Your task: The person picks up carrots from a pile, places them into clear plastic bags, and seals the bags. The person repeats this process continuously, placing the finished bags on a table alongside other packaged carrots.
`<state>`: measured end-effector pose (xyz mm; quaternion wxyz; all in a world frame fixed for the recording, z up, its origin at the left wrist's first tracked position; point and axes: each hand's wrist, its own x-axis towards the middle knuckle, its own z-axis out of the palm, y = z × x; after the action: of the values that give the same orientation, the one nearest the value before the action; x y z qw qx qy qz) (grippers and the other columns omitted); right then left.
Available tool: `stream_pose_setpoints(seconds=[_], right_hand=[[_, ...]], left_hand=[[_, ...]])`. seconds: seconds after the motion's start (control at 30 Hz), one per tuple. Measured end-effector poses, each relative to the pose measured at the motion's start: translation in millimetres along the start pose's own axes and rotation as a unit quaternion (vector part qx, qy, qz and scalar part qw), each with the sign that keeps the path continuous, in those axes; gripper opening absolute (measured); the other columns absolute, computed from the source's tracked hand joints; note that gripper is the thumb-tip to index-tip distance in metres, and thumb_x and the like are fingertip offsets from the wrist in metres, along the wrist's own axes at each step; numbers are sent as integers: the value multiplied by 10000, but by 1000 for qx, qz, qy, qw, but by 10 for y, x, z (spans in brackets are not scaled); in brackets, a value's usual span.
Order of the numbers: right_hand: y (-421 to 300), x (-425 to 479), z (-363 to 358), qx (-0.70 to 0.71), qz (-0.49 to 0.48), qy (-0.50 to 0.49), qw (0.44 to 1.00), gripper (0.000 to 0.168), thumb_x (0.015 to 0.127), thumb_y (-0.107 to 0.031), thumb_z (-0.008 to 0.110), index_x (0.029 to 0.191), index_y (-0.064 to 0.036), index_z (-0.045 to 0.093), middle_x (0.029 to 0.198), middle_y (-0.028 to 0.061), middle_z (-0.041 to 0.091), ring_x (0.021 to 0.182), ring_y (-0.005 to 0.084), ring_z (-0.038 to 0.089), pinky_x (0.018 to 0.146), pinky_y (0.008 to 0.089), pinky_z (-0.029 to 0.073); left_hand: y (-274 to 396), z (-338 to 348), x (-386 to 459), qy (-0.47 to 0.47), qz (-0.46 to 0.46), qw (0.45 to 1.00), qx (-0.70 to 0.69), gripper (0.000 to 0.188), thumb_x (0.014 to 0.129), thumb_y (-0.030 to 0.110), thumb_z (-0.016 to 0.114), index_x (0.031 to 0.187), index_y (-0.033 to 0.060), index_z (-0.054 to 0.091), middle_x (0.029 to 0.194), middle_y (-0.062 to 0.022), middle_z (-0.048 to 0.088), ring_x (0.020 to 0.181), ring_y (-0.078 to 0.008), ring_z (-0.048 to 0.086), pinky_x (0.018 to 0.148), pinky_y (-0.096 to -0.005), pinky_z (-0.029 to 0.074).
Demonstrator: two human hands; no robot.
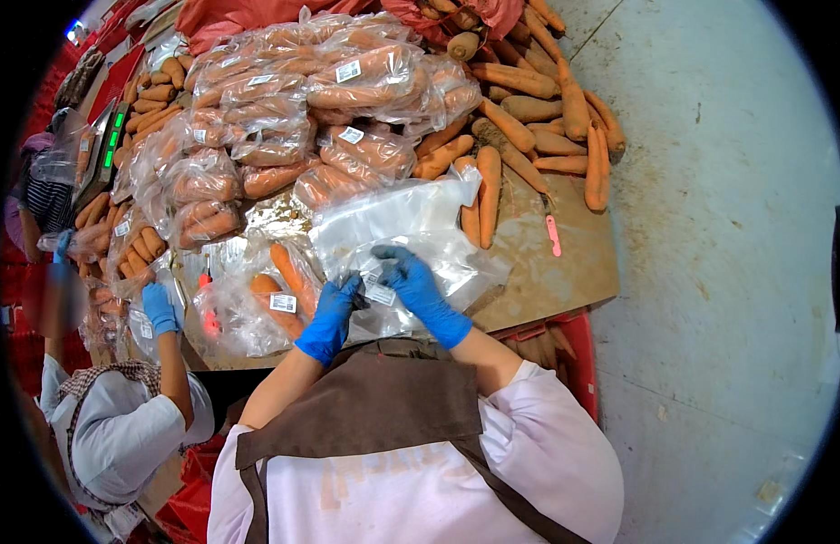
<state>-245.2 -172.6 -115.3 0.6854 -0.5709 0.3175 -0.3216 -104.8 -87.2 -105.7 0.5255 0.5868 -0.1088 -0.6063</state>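
In front of my apron lies a labelled clear plastic bag, flat and with no carrots visible inside. My left hand, in a blue glove, pinches its near left edge. Gloved in blue too, my right hand grips the same plastic with bent fingers. A white printed label shows between both hands. Under the far side rests a stack of flat clear bags. Just left of my left hand, carrots lie in another labelled bag.
Bagged carrots are heaped at the back. Loose carrots and a pink-handled knife lie right. A red-handled tool lies left, near a co-worker's gloved hand. Digital scales stand far left; a red crate sits below the table edge.
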Motion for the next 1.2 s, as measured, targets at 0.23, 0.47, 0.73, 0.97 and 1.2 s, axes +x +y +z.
stream_pose_setpoints(seconds=[0.23, 0.47, 0.73, 0.97, 1.2], right_hand=[[498, 232, -995, -66, 27, 203, 977, 178, 838, -71, 539, 985, 10, 598, 920, 90, 628, 778, 145, 587, 722, 267, 475], [171, 217, -762, -115, 20, 151, 982, 192, 840, -50, 534, 1016, 12, 578, 1010, 83, 596, 878, 138, 547, 798, 265, 441], [-494, 102, -280, 354, 232, -13, 906, 482, 893, -368, 478, 1138, 44, 519, 1077, 153, 573, 963, 224, 561, 869, 333, 451], [-707, 97, -147, 19, 130, -59, 989, 245, 846, -202, 598, 880, 41, 598, 761, 121, 637, 551, 137, 551, 545, 262, 461], [-840, -25, 285, 140, 144, -21, 979, 232, 829, -217, 620, 787, 10, 595, 727, 104, 616, 656, 169, 575, 599, 299, 467]], left_hand=[[412, -111, -373, 75, 125, 986, 76, 164, 872, 169, 534, 958, 32, 561, 816, -9, 557, 738, -104, 528, 677, -238, 438], [930, -661, -623, 12, 170, 974, -147, 179, 854, 145, 545, 970, 12, 578, 928, -77, 619, 817, -155, 605, 732, -284, 499], [601, -1141, -396, 26, 100, 977, -186, 219, 833, 193, 589, 1000, 50, 585, 933, -69, 623, 831, -171, 610, 735, -308, 514], [642, -1453, -231, 46, 188, 980, 51, 252, 840, 180, 602, 1017, 3, 574, 926, -34, 602, 855, -106, 546, 804, -243, 427], [1041, -1037, -583, 103, 290, 950, 64, 152, 858, 86, 539, 990, 14, 565, 892, -49, 586, 830, -132, 550, 787, -256, 439]])
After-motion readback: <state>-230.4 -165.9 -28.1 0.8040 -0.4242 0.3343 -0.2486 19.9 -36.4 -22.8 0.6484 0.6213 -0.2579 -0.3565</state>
